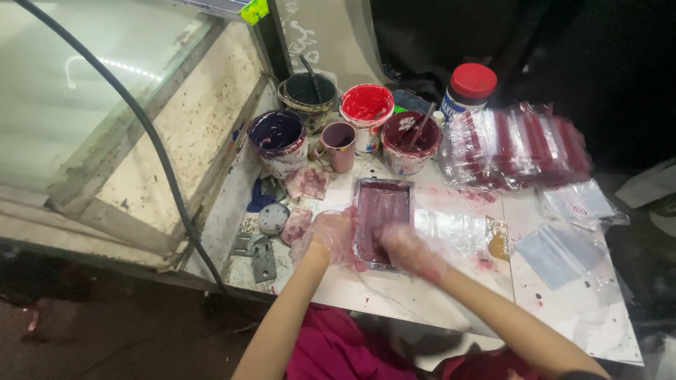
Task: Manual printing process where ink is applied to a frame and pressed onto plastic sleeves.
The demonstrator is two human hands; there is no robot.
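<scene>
Stained white tabletop [422, 295], paint pots behind: from the head view I see both hands in thin plastic gloves at a shallow metal tray [382, 184] of wet maroon ink. My left hand [331, 236] curls on its near-left edge; my right hand [412, 251] presses inside, grip unclear. Tray looks stiff, light, slippery; I'd hold the rims.

Packets and labels on the stained worktable

A stack of clear red-striped packets [517, 146] lies at right; flat clear sleeves [579, 203] sit below it; a red-lidded jar [468, 90] carries a blue-white label.
</scene>
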